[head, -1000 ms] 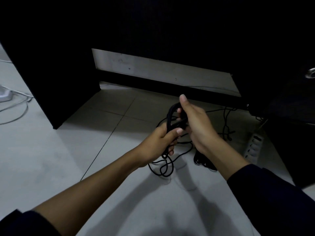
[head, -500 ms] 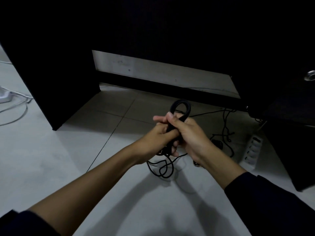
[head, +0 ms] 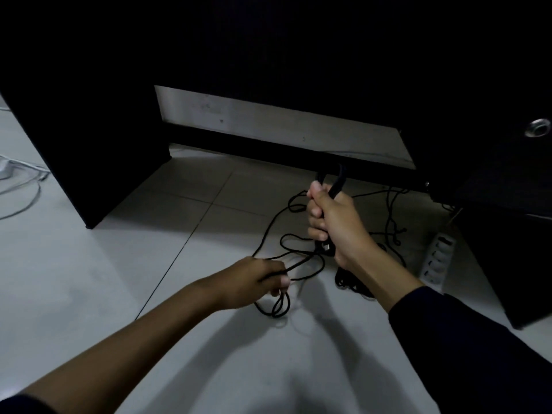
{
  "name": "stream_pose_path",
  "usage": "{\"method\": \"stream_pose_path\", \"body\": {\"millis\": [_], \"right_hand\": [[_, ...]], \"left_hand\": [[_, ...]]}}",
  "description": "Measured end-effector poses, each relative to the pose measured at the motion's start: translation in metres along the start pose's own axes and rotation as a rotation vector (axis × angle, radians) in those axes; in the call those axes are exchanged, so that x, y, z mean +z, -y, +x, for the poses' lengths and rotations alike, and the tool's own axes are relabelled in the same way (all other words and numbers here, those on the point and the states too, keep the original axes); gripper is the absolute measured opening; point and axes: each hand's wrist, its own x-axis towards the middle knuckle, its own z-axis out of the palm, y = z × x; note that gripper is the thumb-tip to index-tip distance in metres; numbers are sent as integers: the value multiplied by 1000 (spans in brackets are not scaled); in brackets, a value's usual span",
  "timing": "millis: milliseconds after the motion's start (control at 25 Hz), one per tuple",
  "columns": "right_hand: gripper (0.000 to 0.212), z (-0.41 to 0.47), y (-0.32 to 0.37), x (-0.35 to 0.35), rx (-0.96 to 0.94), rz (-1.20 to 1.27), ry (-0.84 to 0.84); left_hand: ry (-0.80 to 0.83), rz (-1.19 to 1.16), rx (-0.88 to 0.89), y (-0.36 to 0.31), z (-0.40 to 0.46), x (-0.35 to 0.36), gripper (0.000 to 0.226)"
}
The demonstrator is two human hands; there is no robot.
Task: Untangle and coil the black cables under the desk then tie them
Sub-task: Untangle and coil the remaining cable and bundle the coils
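Observation:
My right hand (head: pixel 334 222) grips a folded bundle of black cable (head: pixel 337 180) upright above the floor; its loop sticks up past my fist. Lower and to the left, my left hand (head: pixel 260 280) pinches a thin strand of the loose black cable (head: pixel 286 243), which runs between the two hands. More of that cable hangs in small loops (head: pixel 279 306) under my left hand. Another dark heap of cable (head: pixel 349 282) lies on the tiles, partly hidden behind my right forearm.
A black desk (head: pixel 89 144) spans the top, with its side panel at the left and a drawer unit (head: pixel 507 234) at the right. A white power strip (head: pixel 436 258) lies beside that unit. Thin cables (head: pixel 391 216) trail back under the desk. White wires (head: pixel 24 186) lie far left.
The hands were together on the bundle; now they are apart. My left hand has dropped down and left along a strand, while my right hand has kept the bundle and lifted it.

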Motion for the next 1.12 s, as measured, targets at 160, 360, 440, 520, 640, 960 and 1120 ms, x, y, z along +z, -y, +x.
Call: {"method": "stream_pose_path", "body": {"millis": [160, 360, 440, 520, 640, 960, 1120], "right_hand": [[25, -2, -2, -5, -9, -179, 70], [29, -9, -5, 10, -65, -341, 133], [32, -11, -3, 16, -57, -307, 126], [32, -12, -2, 17, -37, -266, 132], [27, -15, -5, 16, 54, -292, 133], [24, -20, -10, -5, 235, -341, 299], [49, -31, -10, -11, 142, -478, 402]], "left_hand": [[-206, -187, 87, 0, -4, -20, 15], [-338, -223, 193, -33, 8, -34, 15], [-406, -200, 204, -43, 9, -34, 29], [-519, -97, 144, -47, 10, -38, 45], [-604, 209, 46, -44, 12, -44, 57], [-33, -265, -94, -18, 5, -60, 39], [-70, -94, -19, -14, -4, -73, 12]]}}
